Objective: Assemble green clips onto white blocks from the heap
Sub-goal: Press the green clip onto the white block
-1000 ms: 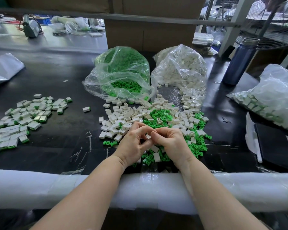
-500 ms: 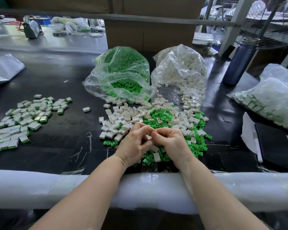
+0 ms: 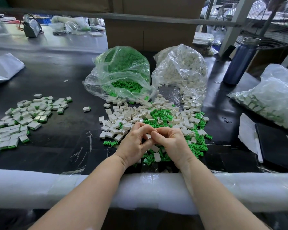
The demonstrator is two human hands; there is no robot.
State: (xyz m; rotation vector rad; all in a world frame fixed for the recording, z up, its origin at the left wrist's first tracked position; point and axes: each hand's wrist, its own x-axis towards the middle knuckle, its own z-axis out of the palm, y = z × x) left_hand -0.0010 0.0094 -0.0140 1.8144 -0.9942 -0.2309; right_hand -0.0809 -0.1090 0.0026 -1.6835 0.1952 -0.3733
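A small white block [image 3: 148,136] sits between the fingertips of both hands, held just above the near edge of the heap [image 3: 154,121] of loose white blocks and green clips at the middle of the black counter [image 3: 61,130]. The left hand [image 3: 134,145] has its grip curled around the block from the left, and the right hand [image 3: 170,143] pinches it from the right, the knuckles of both nearly touching; whether a clip is already on this block cannot be told. Just beyond the heap lie two clear bags with their mouths open toward it, a bag of green clips [image 3: 121,75] on the left and a bag of white blocks [image 3: 181,72] on the right. Well apart on the left is a spread of finished blocks [image 3: 22,120] with green edges. At the far right stands a dark blue bottle [image 3: 239,62], and near it another filled clear bag [image 3: 273,95]
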